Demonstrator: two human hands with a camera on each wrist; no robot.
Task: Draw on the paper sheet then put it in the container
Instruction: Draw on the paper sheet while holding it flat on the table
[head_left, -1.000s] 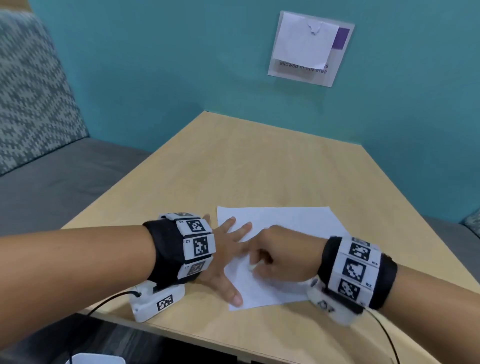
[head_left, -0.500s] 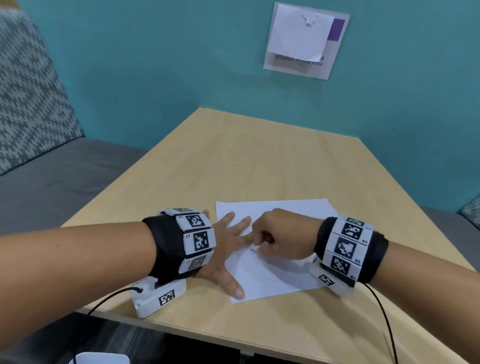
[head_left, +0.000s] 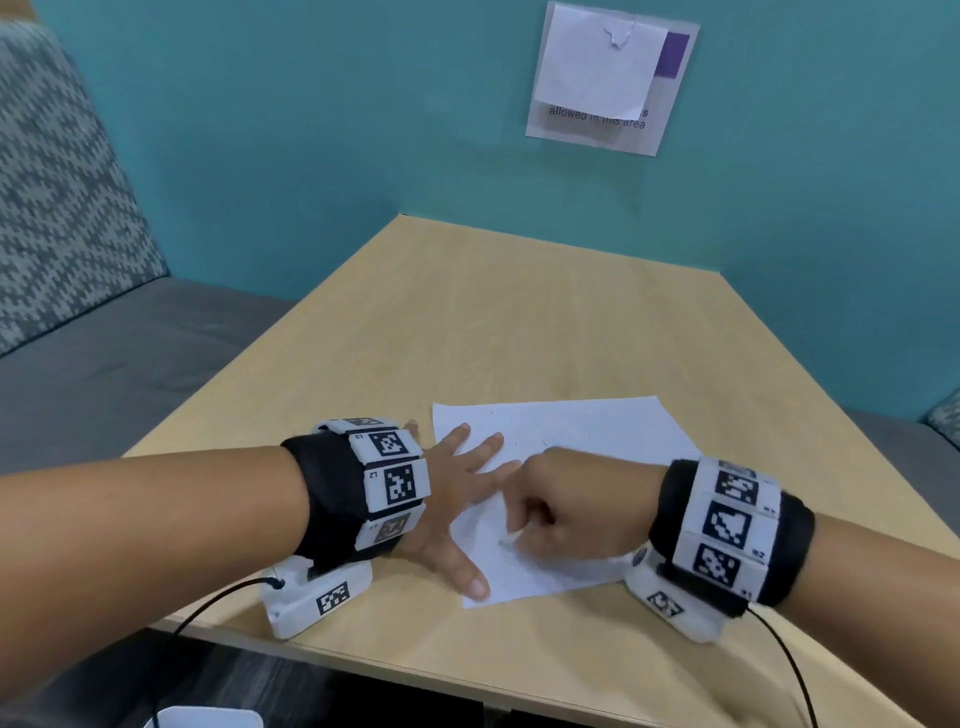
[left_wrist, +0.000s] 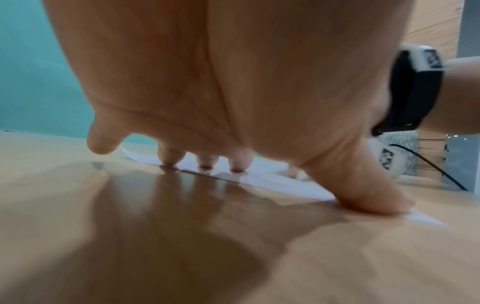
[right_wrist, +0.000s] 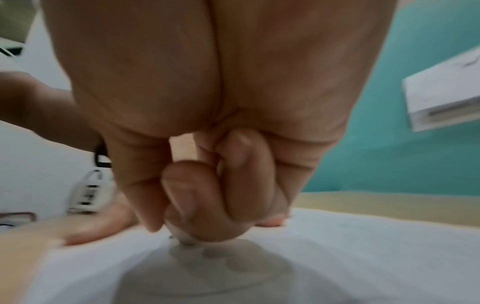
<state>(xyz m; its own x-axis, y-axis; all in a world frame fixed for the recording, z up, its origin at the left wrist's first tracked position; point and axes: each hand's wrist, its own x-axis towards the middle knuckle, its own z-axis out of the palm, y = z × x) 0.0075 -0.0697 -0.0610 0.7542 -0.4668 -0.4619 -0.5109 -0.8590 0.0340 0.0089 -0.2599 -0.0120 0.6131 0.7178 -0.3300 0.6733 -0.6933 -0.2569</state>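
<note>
Paper sheet (head_left: 571, 441) lies flat under the left hand's (head_left: 457, 499) spread fingers (left_wrist: 171, 158), while the right hand (head_left: 576, 504) pinches a pen (head_left: 511, 538) on it.

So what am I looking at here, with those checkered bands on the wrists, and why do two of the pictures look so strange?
There is no machine here: a person works with bare hands. The bands carry printed markers, and a small camera sits under each wrist. The wide picture comes from a camera on the person's head; the two odd close-ups look along each palm toward the fingers. On the wooden table lies a white paper sheet. The left hand lies spread, fingertips and thumb pressing the sheet's edge to steady it. The right hand is curled round a small pale drawing tool, its tip on the paper; what kind of tool is unclear. No container is in view.
</note>
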